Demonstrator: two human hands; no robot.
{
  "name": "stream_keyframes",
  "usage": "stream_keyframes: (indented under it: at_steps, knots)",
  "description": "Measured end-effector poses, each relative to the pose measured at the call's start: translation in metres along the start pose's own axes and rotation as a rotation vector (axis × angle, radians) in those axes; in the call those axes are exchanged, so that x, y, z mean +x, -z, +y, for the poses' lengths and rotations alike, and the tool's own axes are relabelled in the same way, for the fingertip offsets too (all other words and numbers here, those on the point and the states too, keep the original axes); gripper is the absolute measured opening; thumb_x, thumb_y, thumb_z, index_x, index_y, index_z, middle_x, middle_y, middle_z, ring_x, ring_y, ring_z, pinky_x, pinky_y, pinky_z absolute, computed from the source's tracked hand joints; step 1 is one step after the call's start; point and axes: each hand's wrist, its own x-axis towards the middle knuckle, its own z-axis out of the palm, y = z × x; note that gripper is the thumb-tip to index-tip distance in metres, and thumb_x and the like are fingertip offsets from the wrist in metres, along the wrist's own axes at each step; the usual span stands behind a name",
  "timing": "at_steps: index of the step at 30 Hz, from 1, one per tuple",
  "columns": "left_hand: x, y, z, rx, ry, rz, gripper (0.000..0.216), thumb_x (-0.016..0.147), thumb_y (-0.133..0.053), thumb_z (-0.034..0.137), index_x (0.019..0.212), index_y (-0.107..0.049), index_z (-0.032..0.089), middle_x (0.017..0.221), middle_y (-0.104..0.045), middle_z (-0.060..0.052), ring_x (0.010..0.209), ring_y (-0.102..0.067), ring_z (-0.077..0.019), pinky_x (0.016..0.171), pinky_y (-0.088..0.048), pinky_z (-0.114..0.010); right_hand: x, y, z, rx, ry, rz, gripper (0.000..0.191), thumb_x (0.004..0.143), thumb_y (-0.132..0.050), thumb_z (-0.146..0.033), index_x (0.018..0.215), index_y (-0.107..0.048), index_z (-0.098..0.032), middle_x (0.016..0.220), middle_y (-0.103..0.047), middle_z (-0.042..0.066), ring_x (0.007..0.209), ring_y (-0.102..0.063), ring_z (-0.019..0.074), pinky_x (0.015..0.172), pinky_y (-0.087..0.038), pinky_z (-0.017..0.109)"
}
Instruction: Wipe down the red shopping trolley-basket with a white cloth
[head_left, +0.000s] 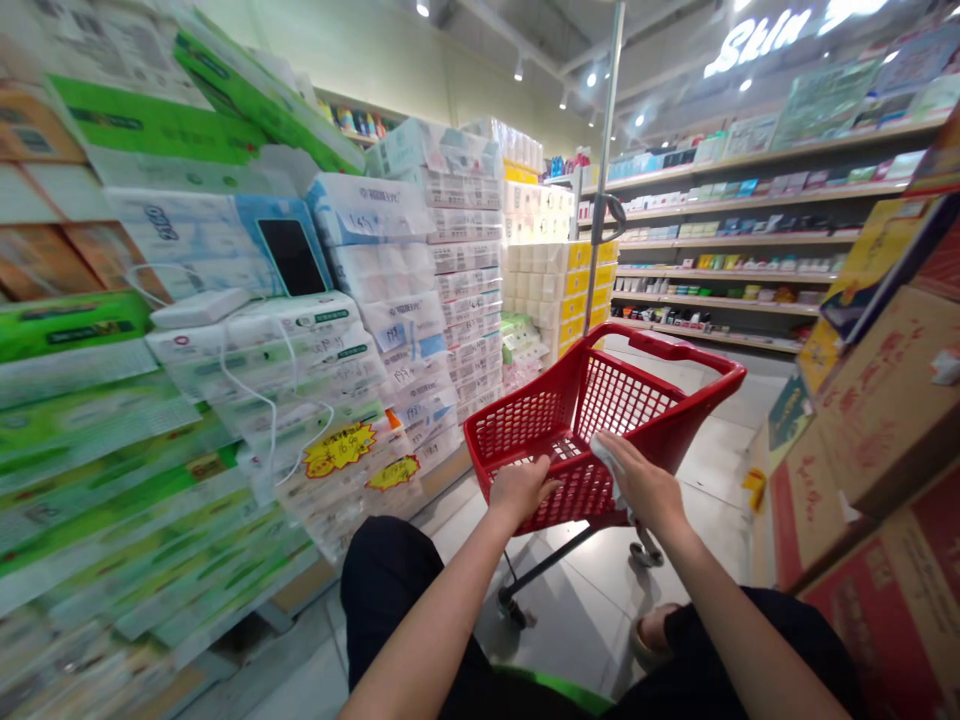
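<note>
In front of me stands a red plastic shopping cart [525,425] with lattice walls, turned sideways with its handle toward the upper right. My left hand [523,492] is closed over the near rim of its basket. A white cloth or tissue [613,470] lies under my right hand [645,485], which presses it against the near side wall of the cart, fingers together. The hand hides most of the cloth. Below the basket, caster wheels [646,552] rest on the tiled floor.
Stacked tissue packs [382,270] rise on the left, with a smartphone [291,257] and a white cabled device [199,308] on them. Cardboard boxes [885,400] crowd the right. A metal pole [604,150] stands behind the cart. Shelves [735,240] with goods line the back.
</note>
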Motion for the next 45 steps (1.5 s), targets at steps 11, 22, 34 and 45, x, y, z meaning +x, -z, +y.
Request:
stream_keyframes:
  at_steps: [11, 22, 34, 45]
  knots:
    - [0.003, 0.003, 0.002, -0.035, 0.034, -0.013, 0.034, 0.097, -0.04, 0.051, 0.12, -0.05, 0.027, 0.1, -0.07, -0.008, 0.093, -0.068, -0.0264, 0.08, -0.049, -0.037, -0.026, -0.025, -0.069, 0.111, 0.117, -0.067, 0.064, 0.095, -0.038, -0.024, 0.152, -0.019, -0.043, 0.154, -0.036, -0.003, 0.095, -0.07, 0.0146, 0.066, -0.059, 0.022]
    - [0.003, 0.004, 0.004, -0.018, 0.027, -0.014, 0.041, 0.094, -0.039, 0.061, 0.114, -0.05, 0.026, 0.099, -0.07, -0.008, 0.093, -0.068, -0.0263, 0.077, -0.05, -0.035, -0.005, 0.0, 0.003, 0.023, -0.065, 0.058, 0.054, 0.097, -0.037, -0.036, 0.149, -0.026, -0.047, 0.152, -0.04, -0.007, 0.096, -0.069, 0.016, 0.062, -0.059, 0.024]
    - [0.005, 0.002, -0.006, -0.139, -0.022, 0.01, 0.041, 0.09, -0.05, 0.054, 0.122, -0.046, 0.028, 0.102, -0.07, -0.005, 0.094, -0.067, -0.0259, 0.075, -0.05, -0.034, -0.022, -0.015, -0.045, 0.146, 0.174, -0.056, 0.065, 0.094, -0.04, -0.023, 0.151, -0.019, -0.048, 0.153, -0.037, -0.009, 0.108, -0.065, 0.0142, 0.073, -0.058, 0.022]
    - [-0.013, -0.015, -0.053, -0.045, -0.121, 0.181, 0.042, 0.089, -0.05, 0.06, 0.089, -0.068, 0.023, 0.079, -0.068, -0.006, 0.079, -0.062, -0.0211, 0.078, -0.043, -0.032, -0.014, -0.013, -0.031, 0.086, 0.01, -0.038, 0.057, 0.097, -0.04, -0.03, 0.15, -0.026, -0.046, 0.154, -0.036, -0.007, 0.097, -0.069, 0.0143, 0.065, -0.058, 0.022]
